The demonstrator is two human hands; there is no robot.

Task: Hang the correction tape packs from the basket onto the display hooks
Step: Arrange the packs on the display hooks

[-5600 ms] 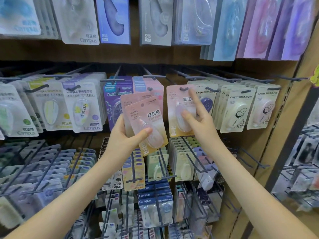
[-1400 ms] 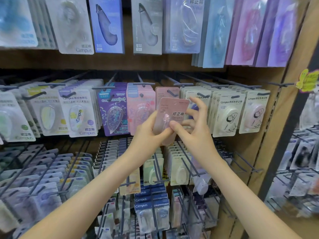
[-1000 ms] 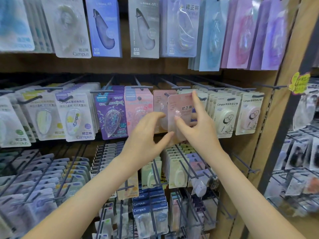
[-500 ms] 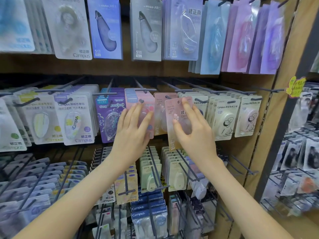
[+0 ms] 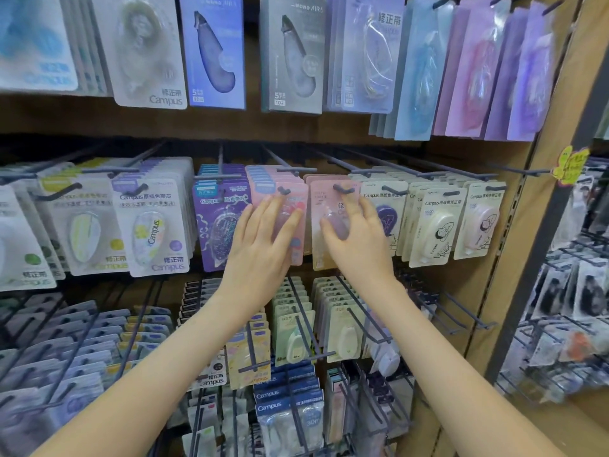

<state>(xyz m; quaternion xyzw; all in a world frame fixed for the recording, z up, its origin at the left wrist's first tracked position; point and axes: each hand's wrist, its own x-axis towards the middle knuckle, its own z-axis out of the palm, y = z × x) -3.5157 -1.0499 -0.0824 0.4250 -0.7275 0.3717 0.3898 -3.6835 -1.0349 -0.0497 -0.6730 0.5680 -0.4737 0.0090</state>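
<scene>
A pale peach correction tape pack [image 5: 321,199] hangs at the front of a display hook [image 5: 344,189] in the middle row. My right hand [image 5: 359,245] lies on it with spread, straight fingers, the thumb beside its clear blister. My left hand [image 5: 260,245] presses flat, fingers straight, on the pink packs [image 5: 263,186] on the hook just to the left. No basket is in view.
Purple packs [image 5: 214,209] hang left of the pink ones and cream packs [image 5: 435,222] to the right. Larger packs [image 5: 290,54] fill the row above. Crowded lower hooks [image 5: 296,324] jut out below my wrists. A wooden upright [image 5: 540,225] bounds the panel on the right.
The peach pack went from both hands onto the hook, guided by my right hand. My left hand let go, moved left and flattened on the pink packs.
</scene>
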